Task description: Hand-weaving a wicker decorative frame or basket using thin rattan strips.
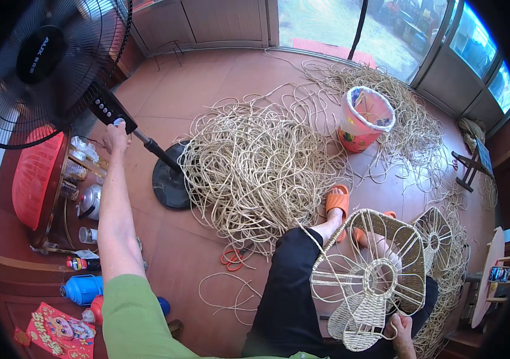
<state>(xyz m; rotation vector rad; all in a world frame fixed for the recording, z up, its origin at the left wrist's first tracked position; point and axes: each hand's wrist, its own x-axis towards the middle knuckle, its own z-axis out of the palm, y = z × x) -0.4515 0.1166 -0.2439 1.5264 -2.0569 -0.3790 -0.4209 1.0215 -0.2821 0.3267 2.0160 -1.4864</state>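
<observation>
My left arm reaches out to a black standing fan (102, 103). The fingers of my left hand (117, 139) close round a knob at the lower end of its control panel. Across my lap lies a woven basket (412, 263) of pale cord over a wire frame, with open spokes round a ring and a densely woven flap. At the basket's lower right edge, my right hand (403, 330) is closed, with fingers pinched on a pale cord next to the weave. My palm hides part of that grip.
A large heap of loose cord (261, 167) covers the floor ahead. Red-handled scissors (231, 258) lie at its near edge. Beyond stands a lined pink bin (355, 122). A second woven piece (434, 236) lies at the right. A kettle (90, 200) and blue jug (82, 289) are at the left.
</observation>
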